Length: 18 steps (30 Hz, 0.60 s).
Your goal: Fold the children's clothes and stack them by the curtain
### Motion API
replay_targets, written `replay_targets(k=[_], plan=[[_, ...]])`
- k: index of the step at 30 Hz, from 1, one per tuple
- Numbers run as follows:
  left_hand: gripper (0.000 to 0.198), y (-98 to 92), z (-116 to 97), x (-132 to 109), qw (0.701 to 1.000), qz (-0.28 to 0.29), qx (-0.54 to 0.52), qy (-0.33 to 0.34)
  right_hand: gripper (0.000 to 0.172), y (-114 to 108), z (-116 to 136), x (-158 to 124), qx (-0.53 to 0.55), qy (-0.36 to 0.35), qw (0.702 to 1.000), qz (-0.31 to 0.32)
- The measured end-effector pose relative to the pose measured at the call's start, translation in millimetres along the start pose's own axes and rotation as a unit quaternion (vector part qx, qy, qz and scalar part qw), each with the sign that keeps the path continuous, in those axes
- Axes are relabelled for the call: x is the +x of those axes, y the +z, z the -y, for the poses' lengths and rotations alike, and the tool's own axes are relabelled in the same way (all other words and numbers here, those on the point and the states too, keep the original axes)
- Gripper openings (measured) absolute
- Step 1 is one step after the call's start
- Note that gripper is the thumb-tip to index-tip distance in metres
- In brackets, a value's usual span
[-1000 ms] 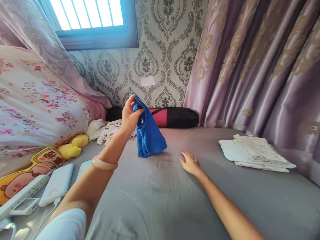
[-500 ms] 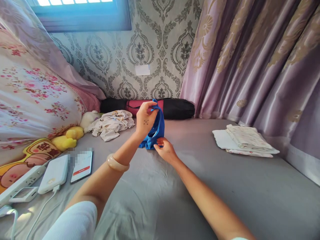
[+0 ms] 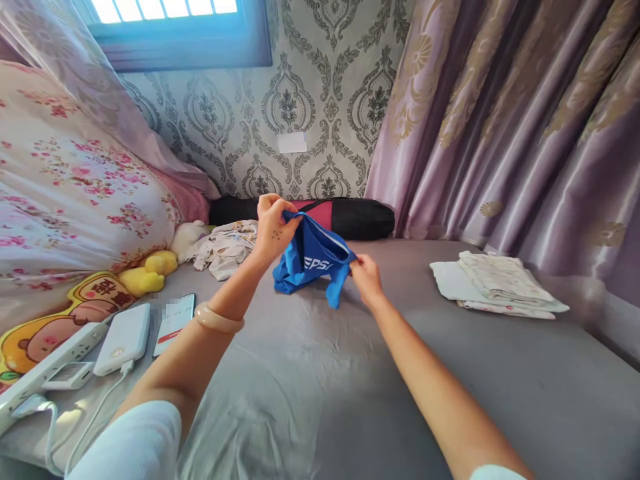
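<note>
A blue garment [image 3: 313, 250] with white letters reading "EPSI" hangs between my hands, its lower left part resting in folds on the grey bed sheet [image 3: 280, 373]. My left hand [image 3: 276, 227], with a pale bangle [image 3: 219, 317] on that forearm, pinches the garment's upper left edge. At the upper right edge, my right hand [image 3: 367, 279] grips the cloth between thumb and fingers. The top edge is stretched between them and gapes slightly. A loose flap dangles below my right hand. Whether it is a shirt or another piece of clothing I cannot tell.
Folded cloths [image 3: 500, 283] lie stacked at the right. Crumpled light clothing [image 3: 223, 250] sits behind my left forearm. At the left are a phone [image 3: 175, 323], a white power bank [image 3: 123, 340], a power strip [image 3: 55, 367] and plush toys [image 3: 147, 273]. A black-and-red roll [image 3: 363, 219] lines the wall.
My hands have moved apart, left hand leftward and right hand rightward. The blue garment is now spread between them and its white letters show. The view has shifted slightly.
</note>
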<state>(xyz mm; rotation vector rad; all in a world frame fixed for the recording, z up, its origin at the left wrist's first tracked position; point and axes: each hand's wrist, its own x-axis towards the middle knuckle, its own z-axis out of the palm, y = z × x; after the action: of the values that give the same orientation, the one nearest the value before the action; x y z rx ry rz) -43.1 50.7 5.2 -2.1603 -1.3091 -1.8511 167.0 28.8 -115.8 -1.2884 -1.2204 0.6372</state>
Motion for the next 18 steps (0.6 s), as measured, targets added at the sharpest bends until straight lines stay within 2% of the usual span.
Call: replay_targets(k=[3,7,11,14,18], plan=[[0.013,-7.2,11.3,3.4,0.996,0.064,-0.050,-0.018,0.021,-36.1,16.8,26.5,-0.004,0.007,1.000,-0.028],[0.018,-4.4,21.1,1.8,0.956,0.184,-0.199,-0.110,0.021,-69.4,45.5,54.1,-0.057,-0.054,0.997,-0.013],[0.029,3.2,25.0,3.3,0.936,0.203,-0.239,-0.158,0.022,-95.0,72.2,79.8,-0.146,-0.110,0.983,-0.002],[0.035,3.5,21.7,11.5,0.913,0.243,-0.276,-0.175,0.025,-116.9,94.1,97.2,-0.223,-0.176,0.959,0.016],[0.035,-7.3,10.9,31.7,0.874,0.373,-0.274,-0.149,0.028,-146.2,132.7,106.7,-0.342,-0.239,0.907,0.047]])
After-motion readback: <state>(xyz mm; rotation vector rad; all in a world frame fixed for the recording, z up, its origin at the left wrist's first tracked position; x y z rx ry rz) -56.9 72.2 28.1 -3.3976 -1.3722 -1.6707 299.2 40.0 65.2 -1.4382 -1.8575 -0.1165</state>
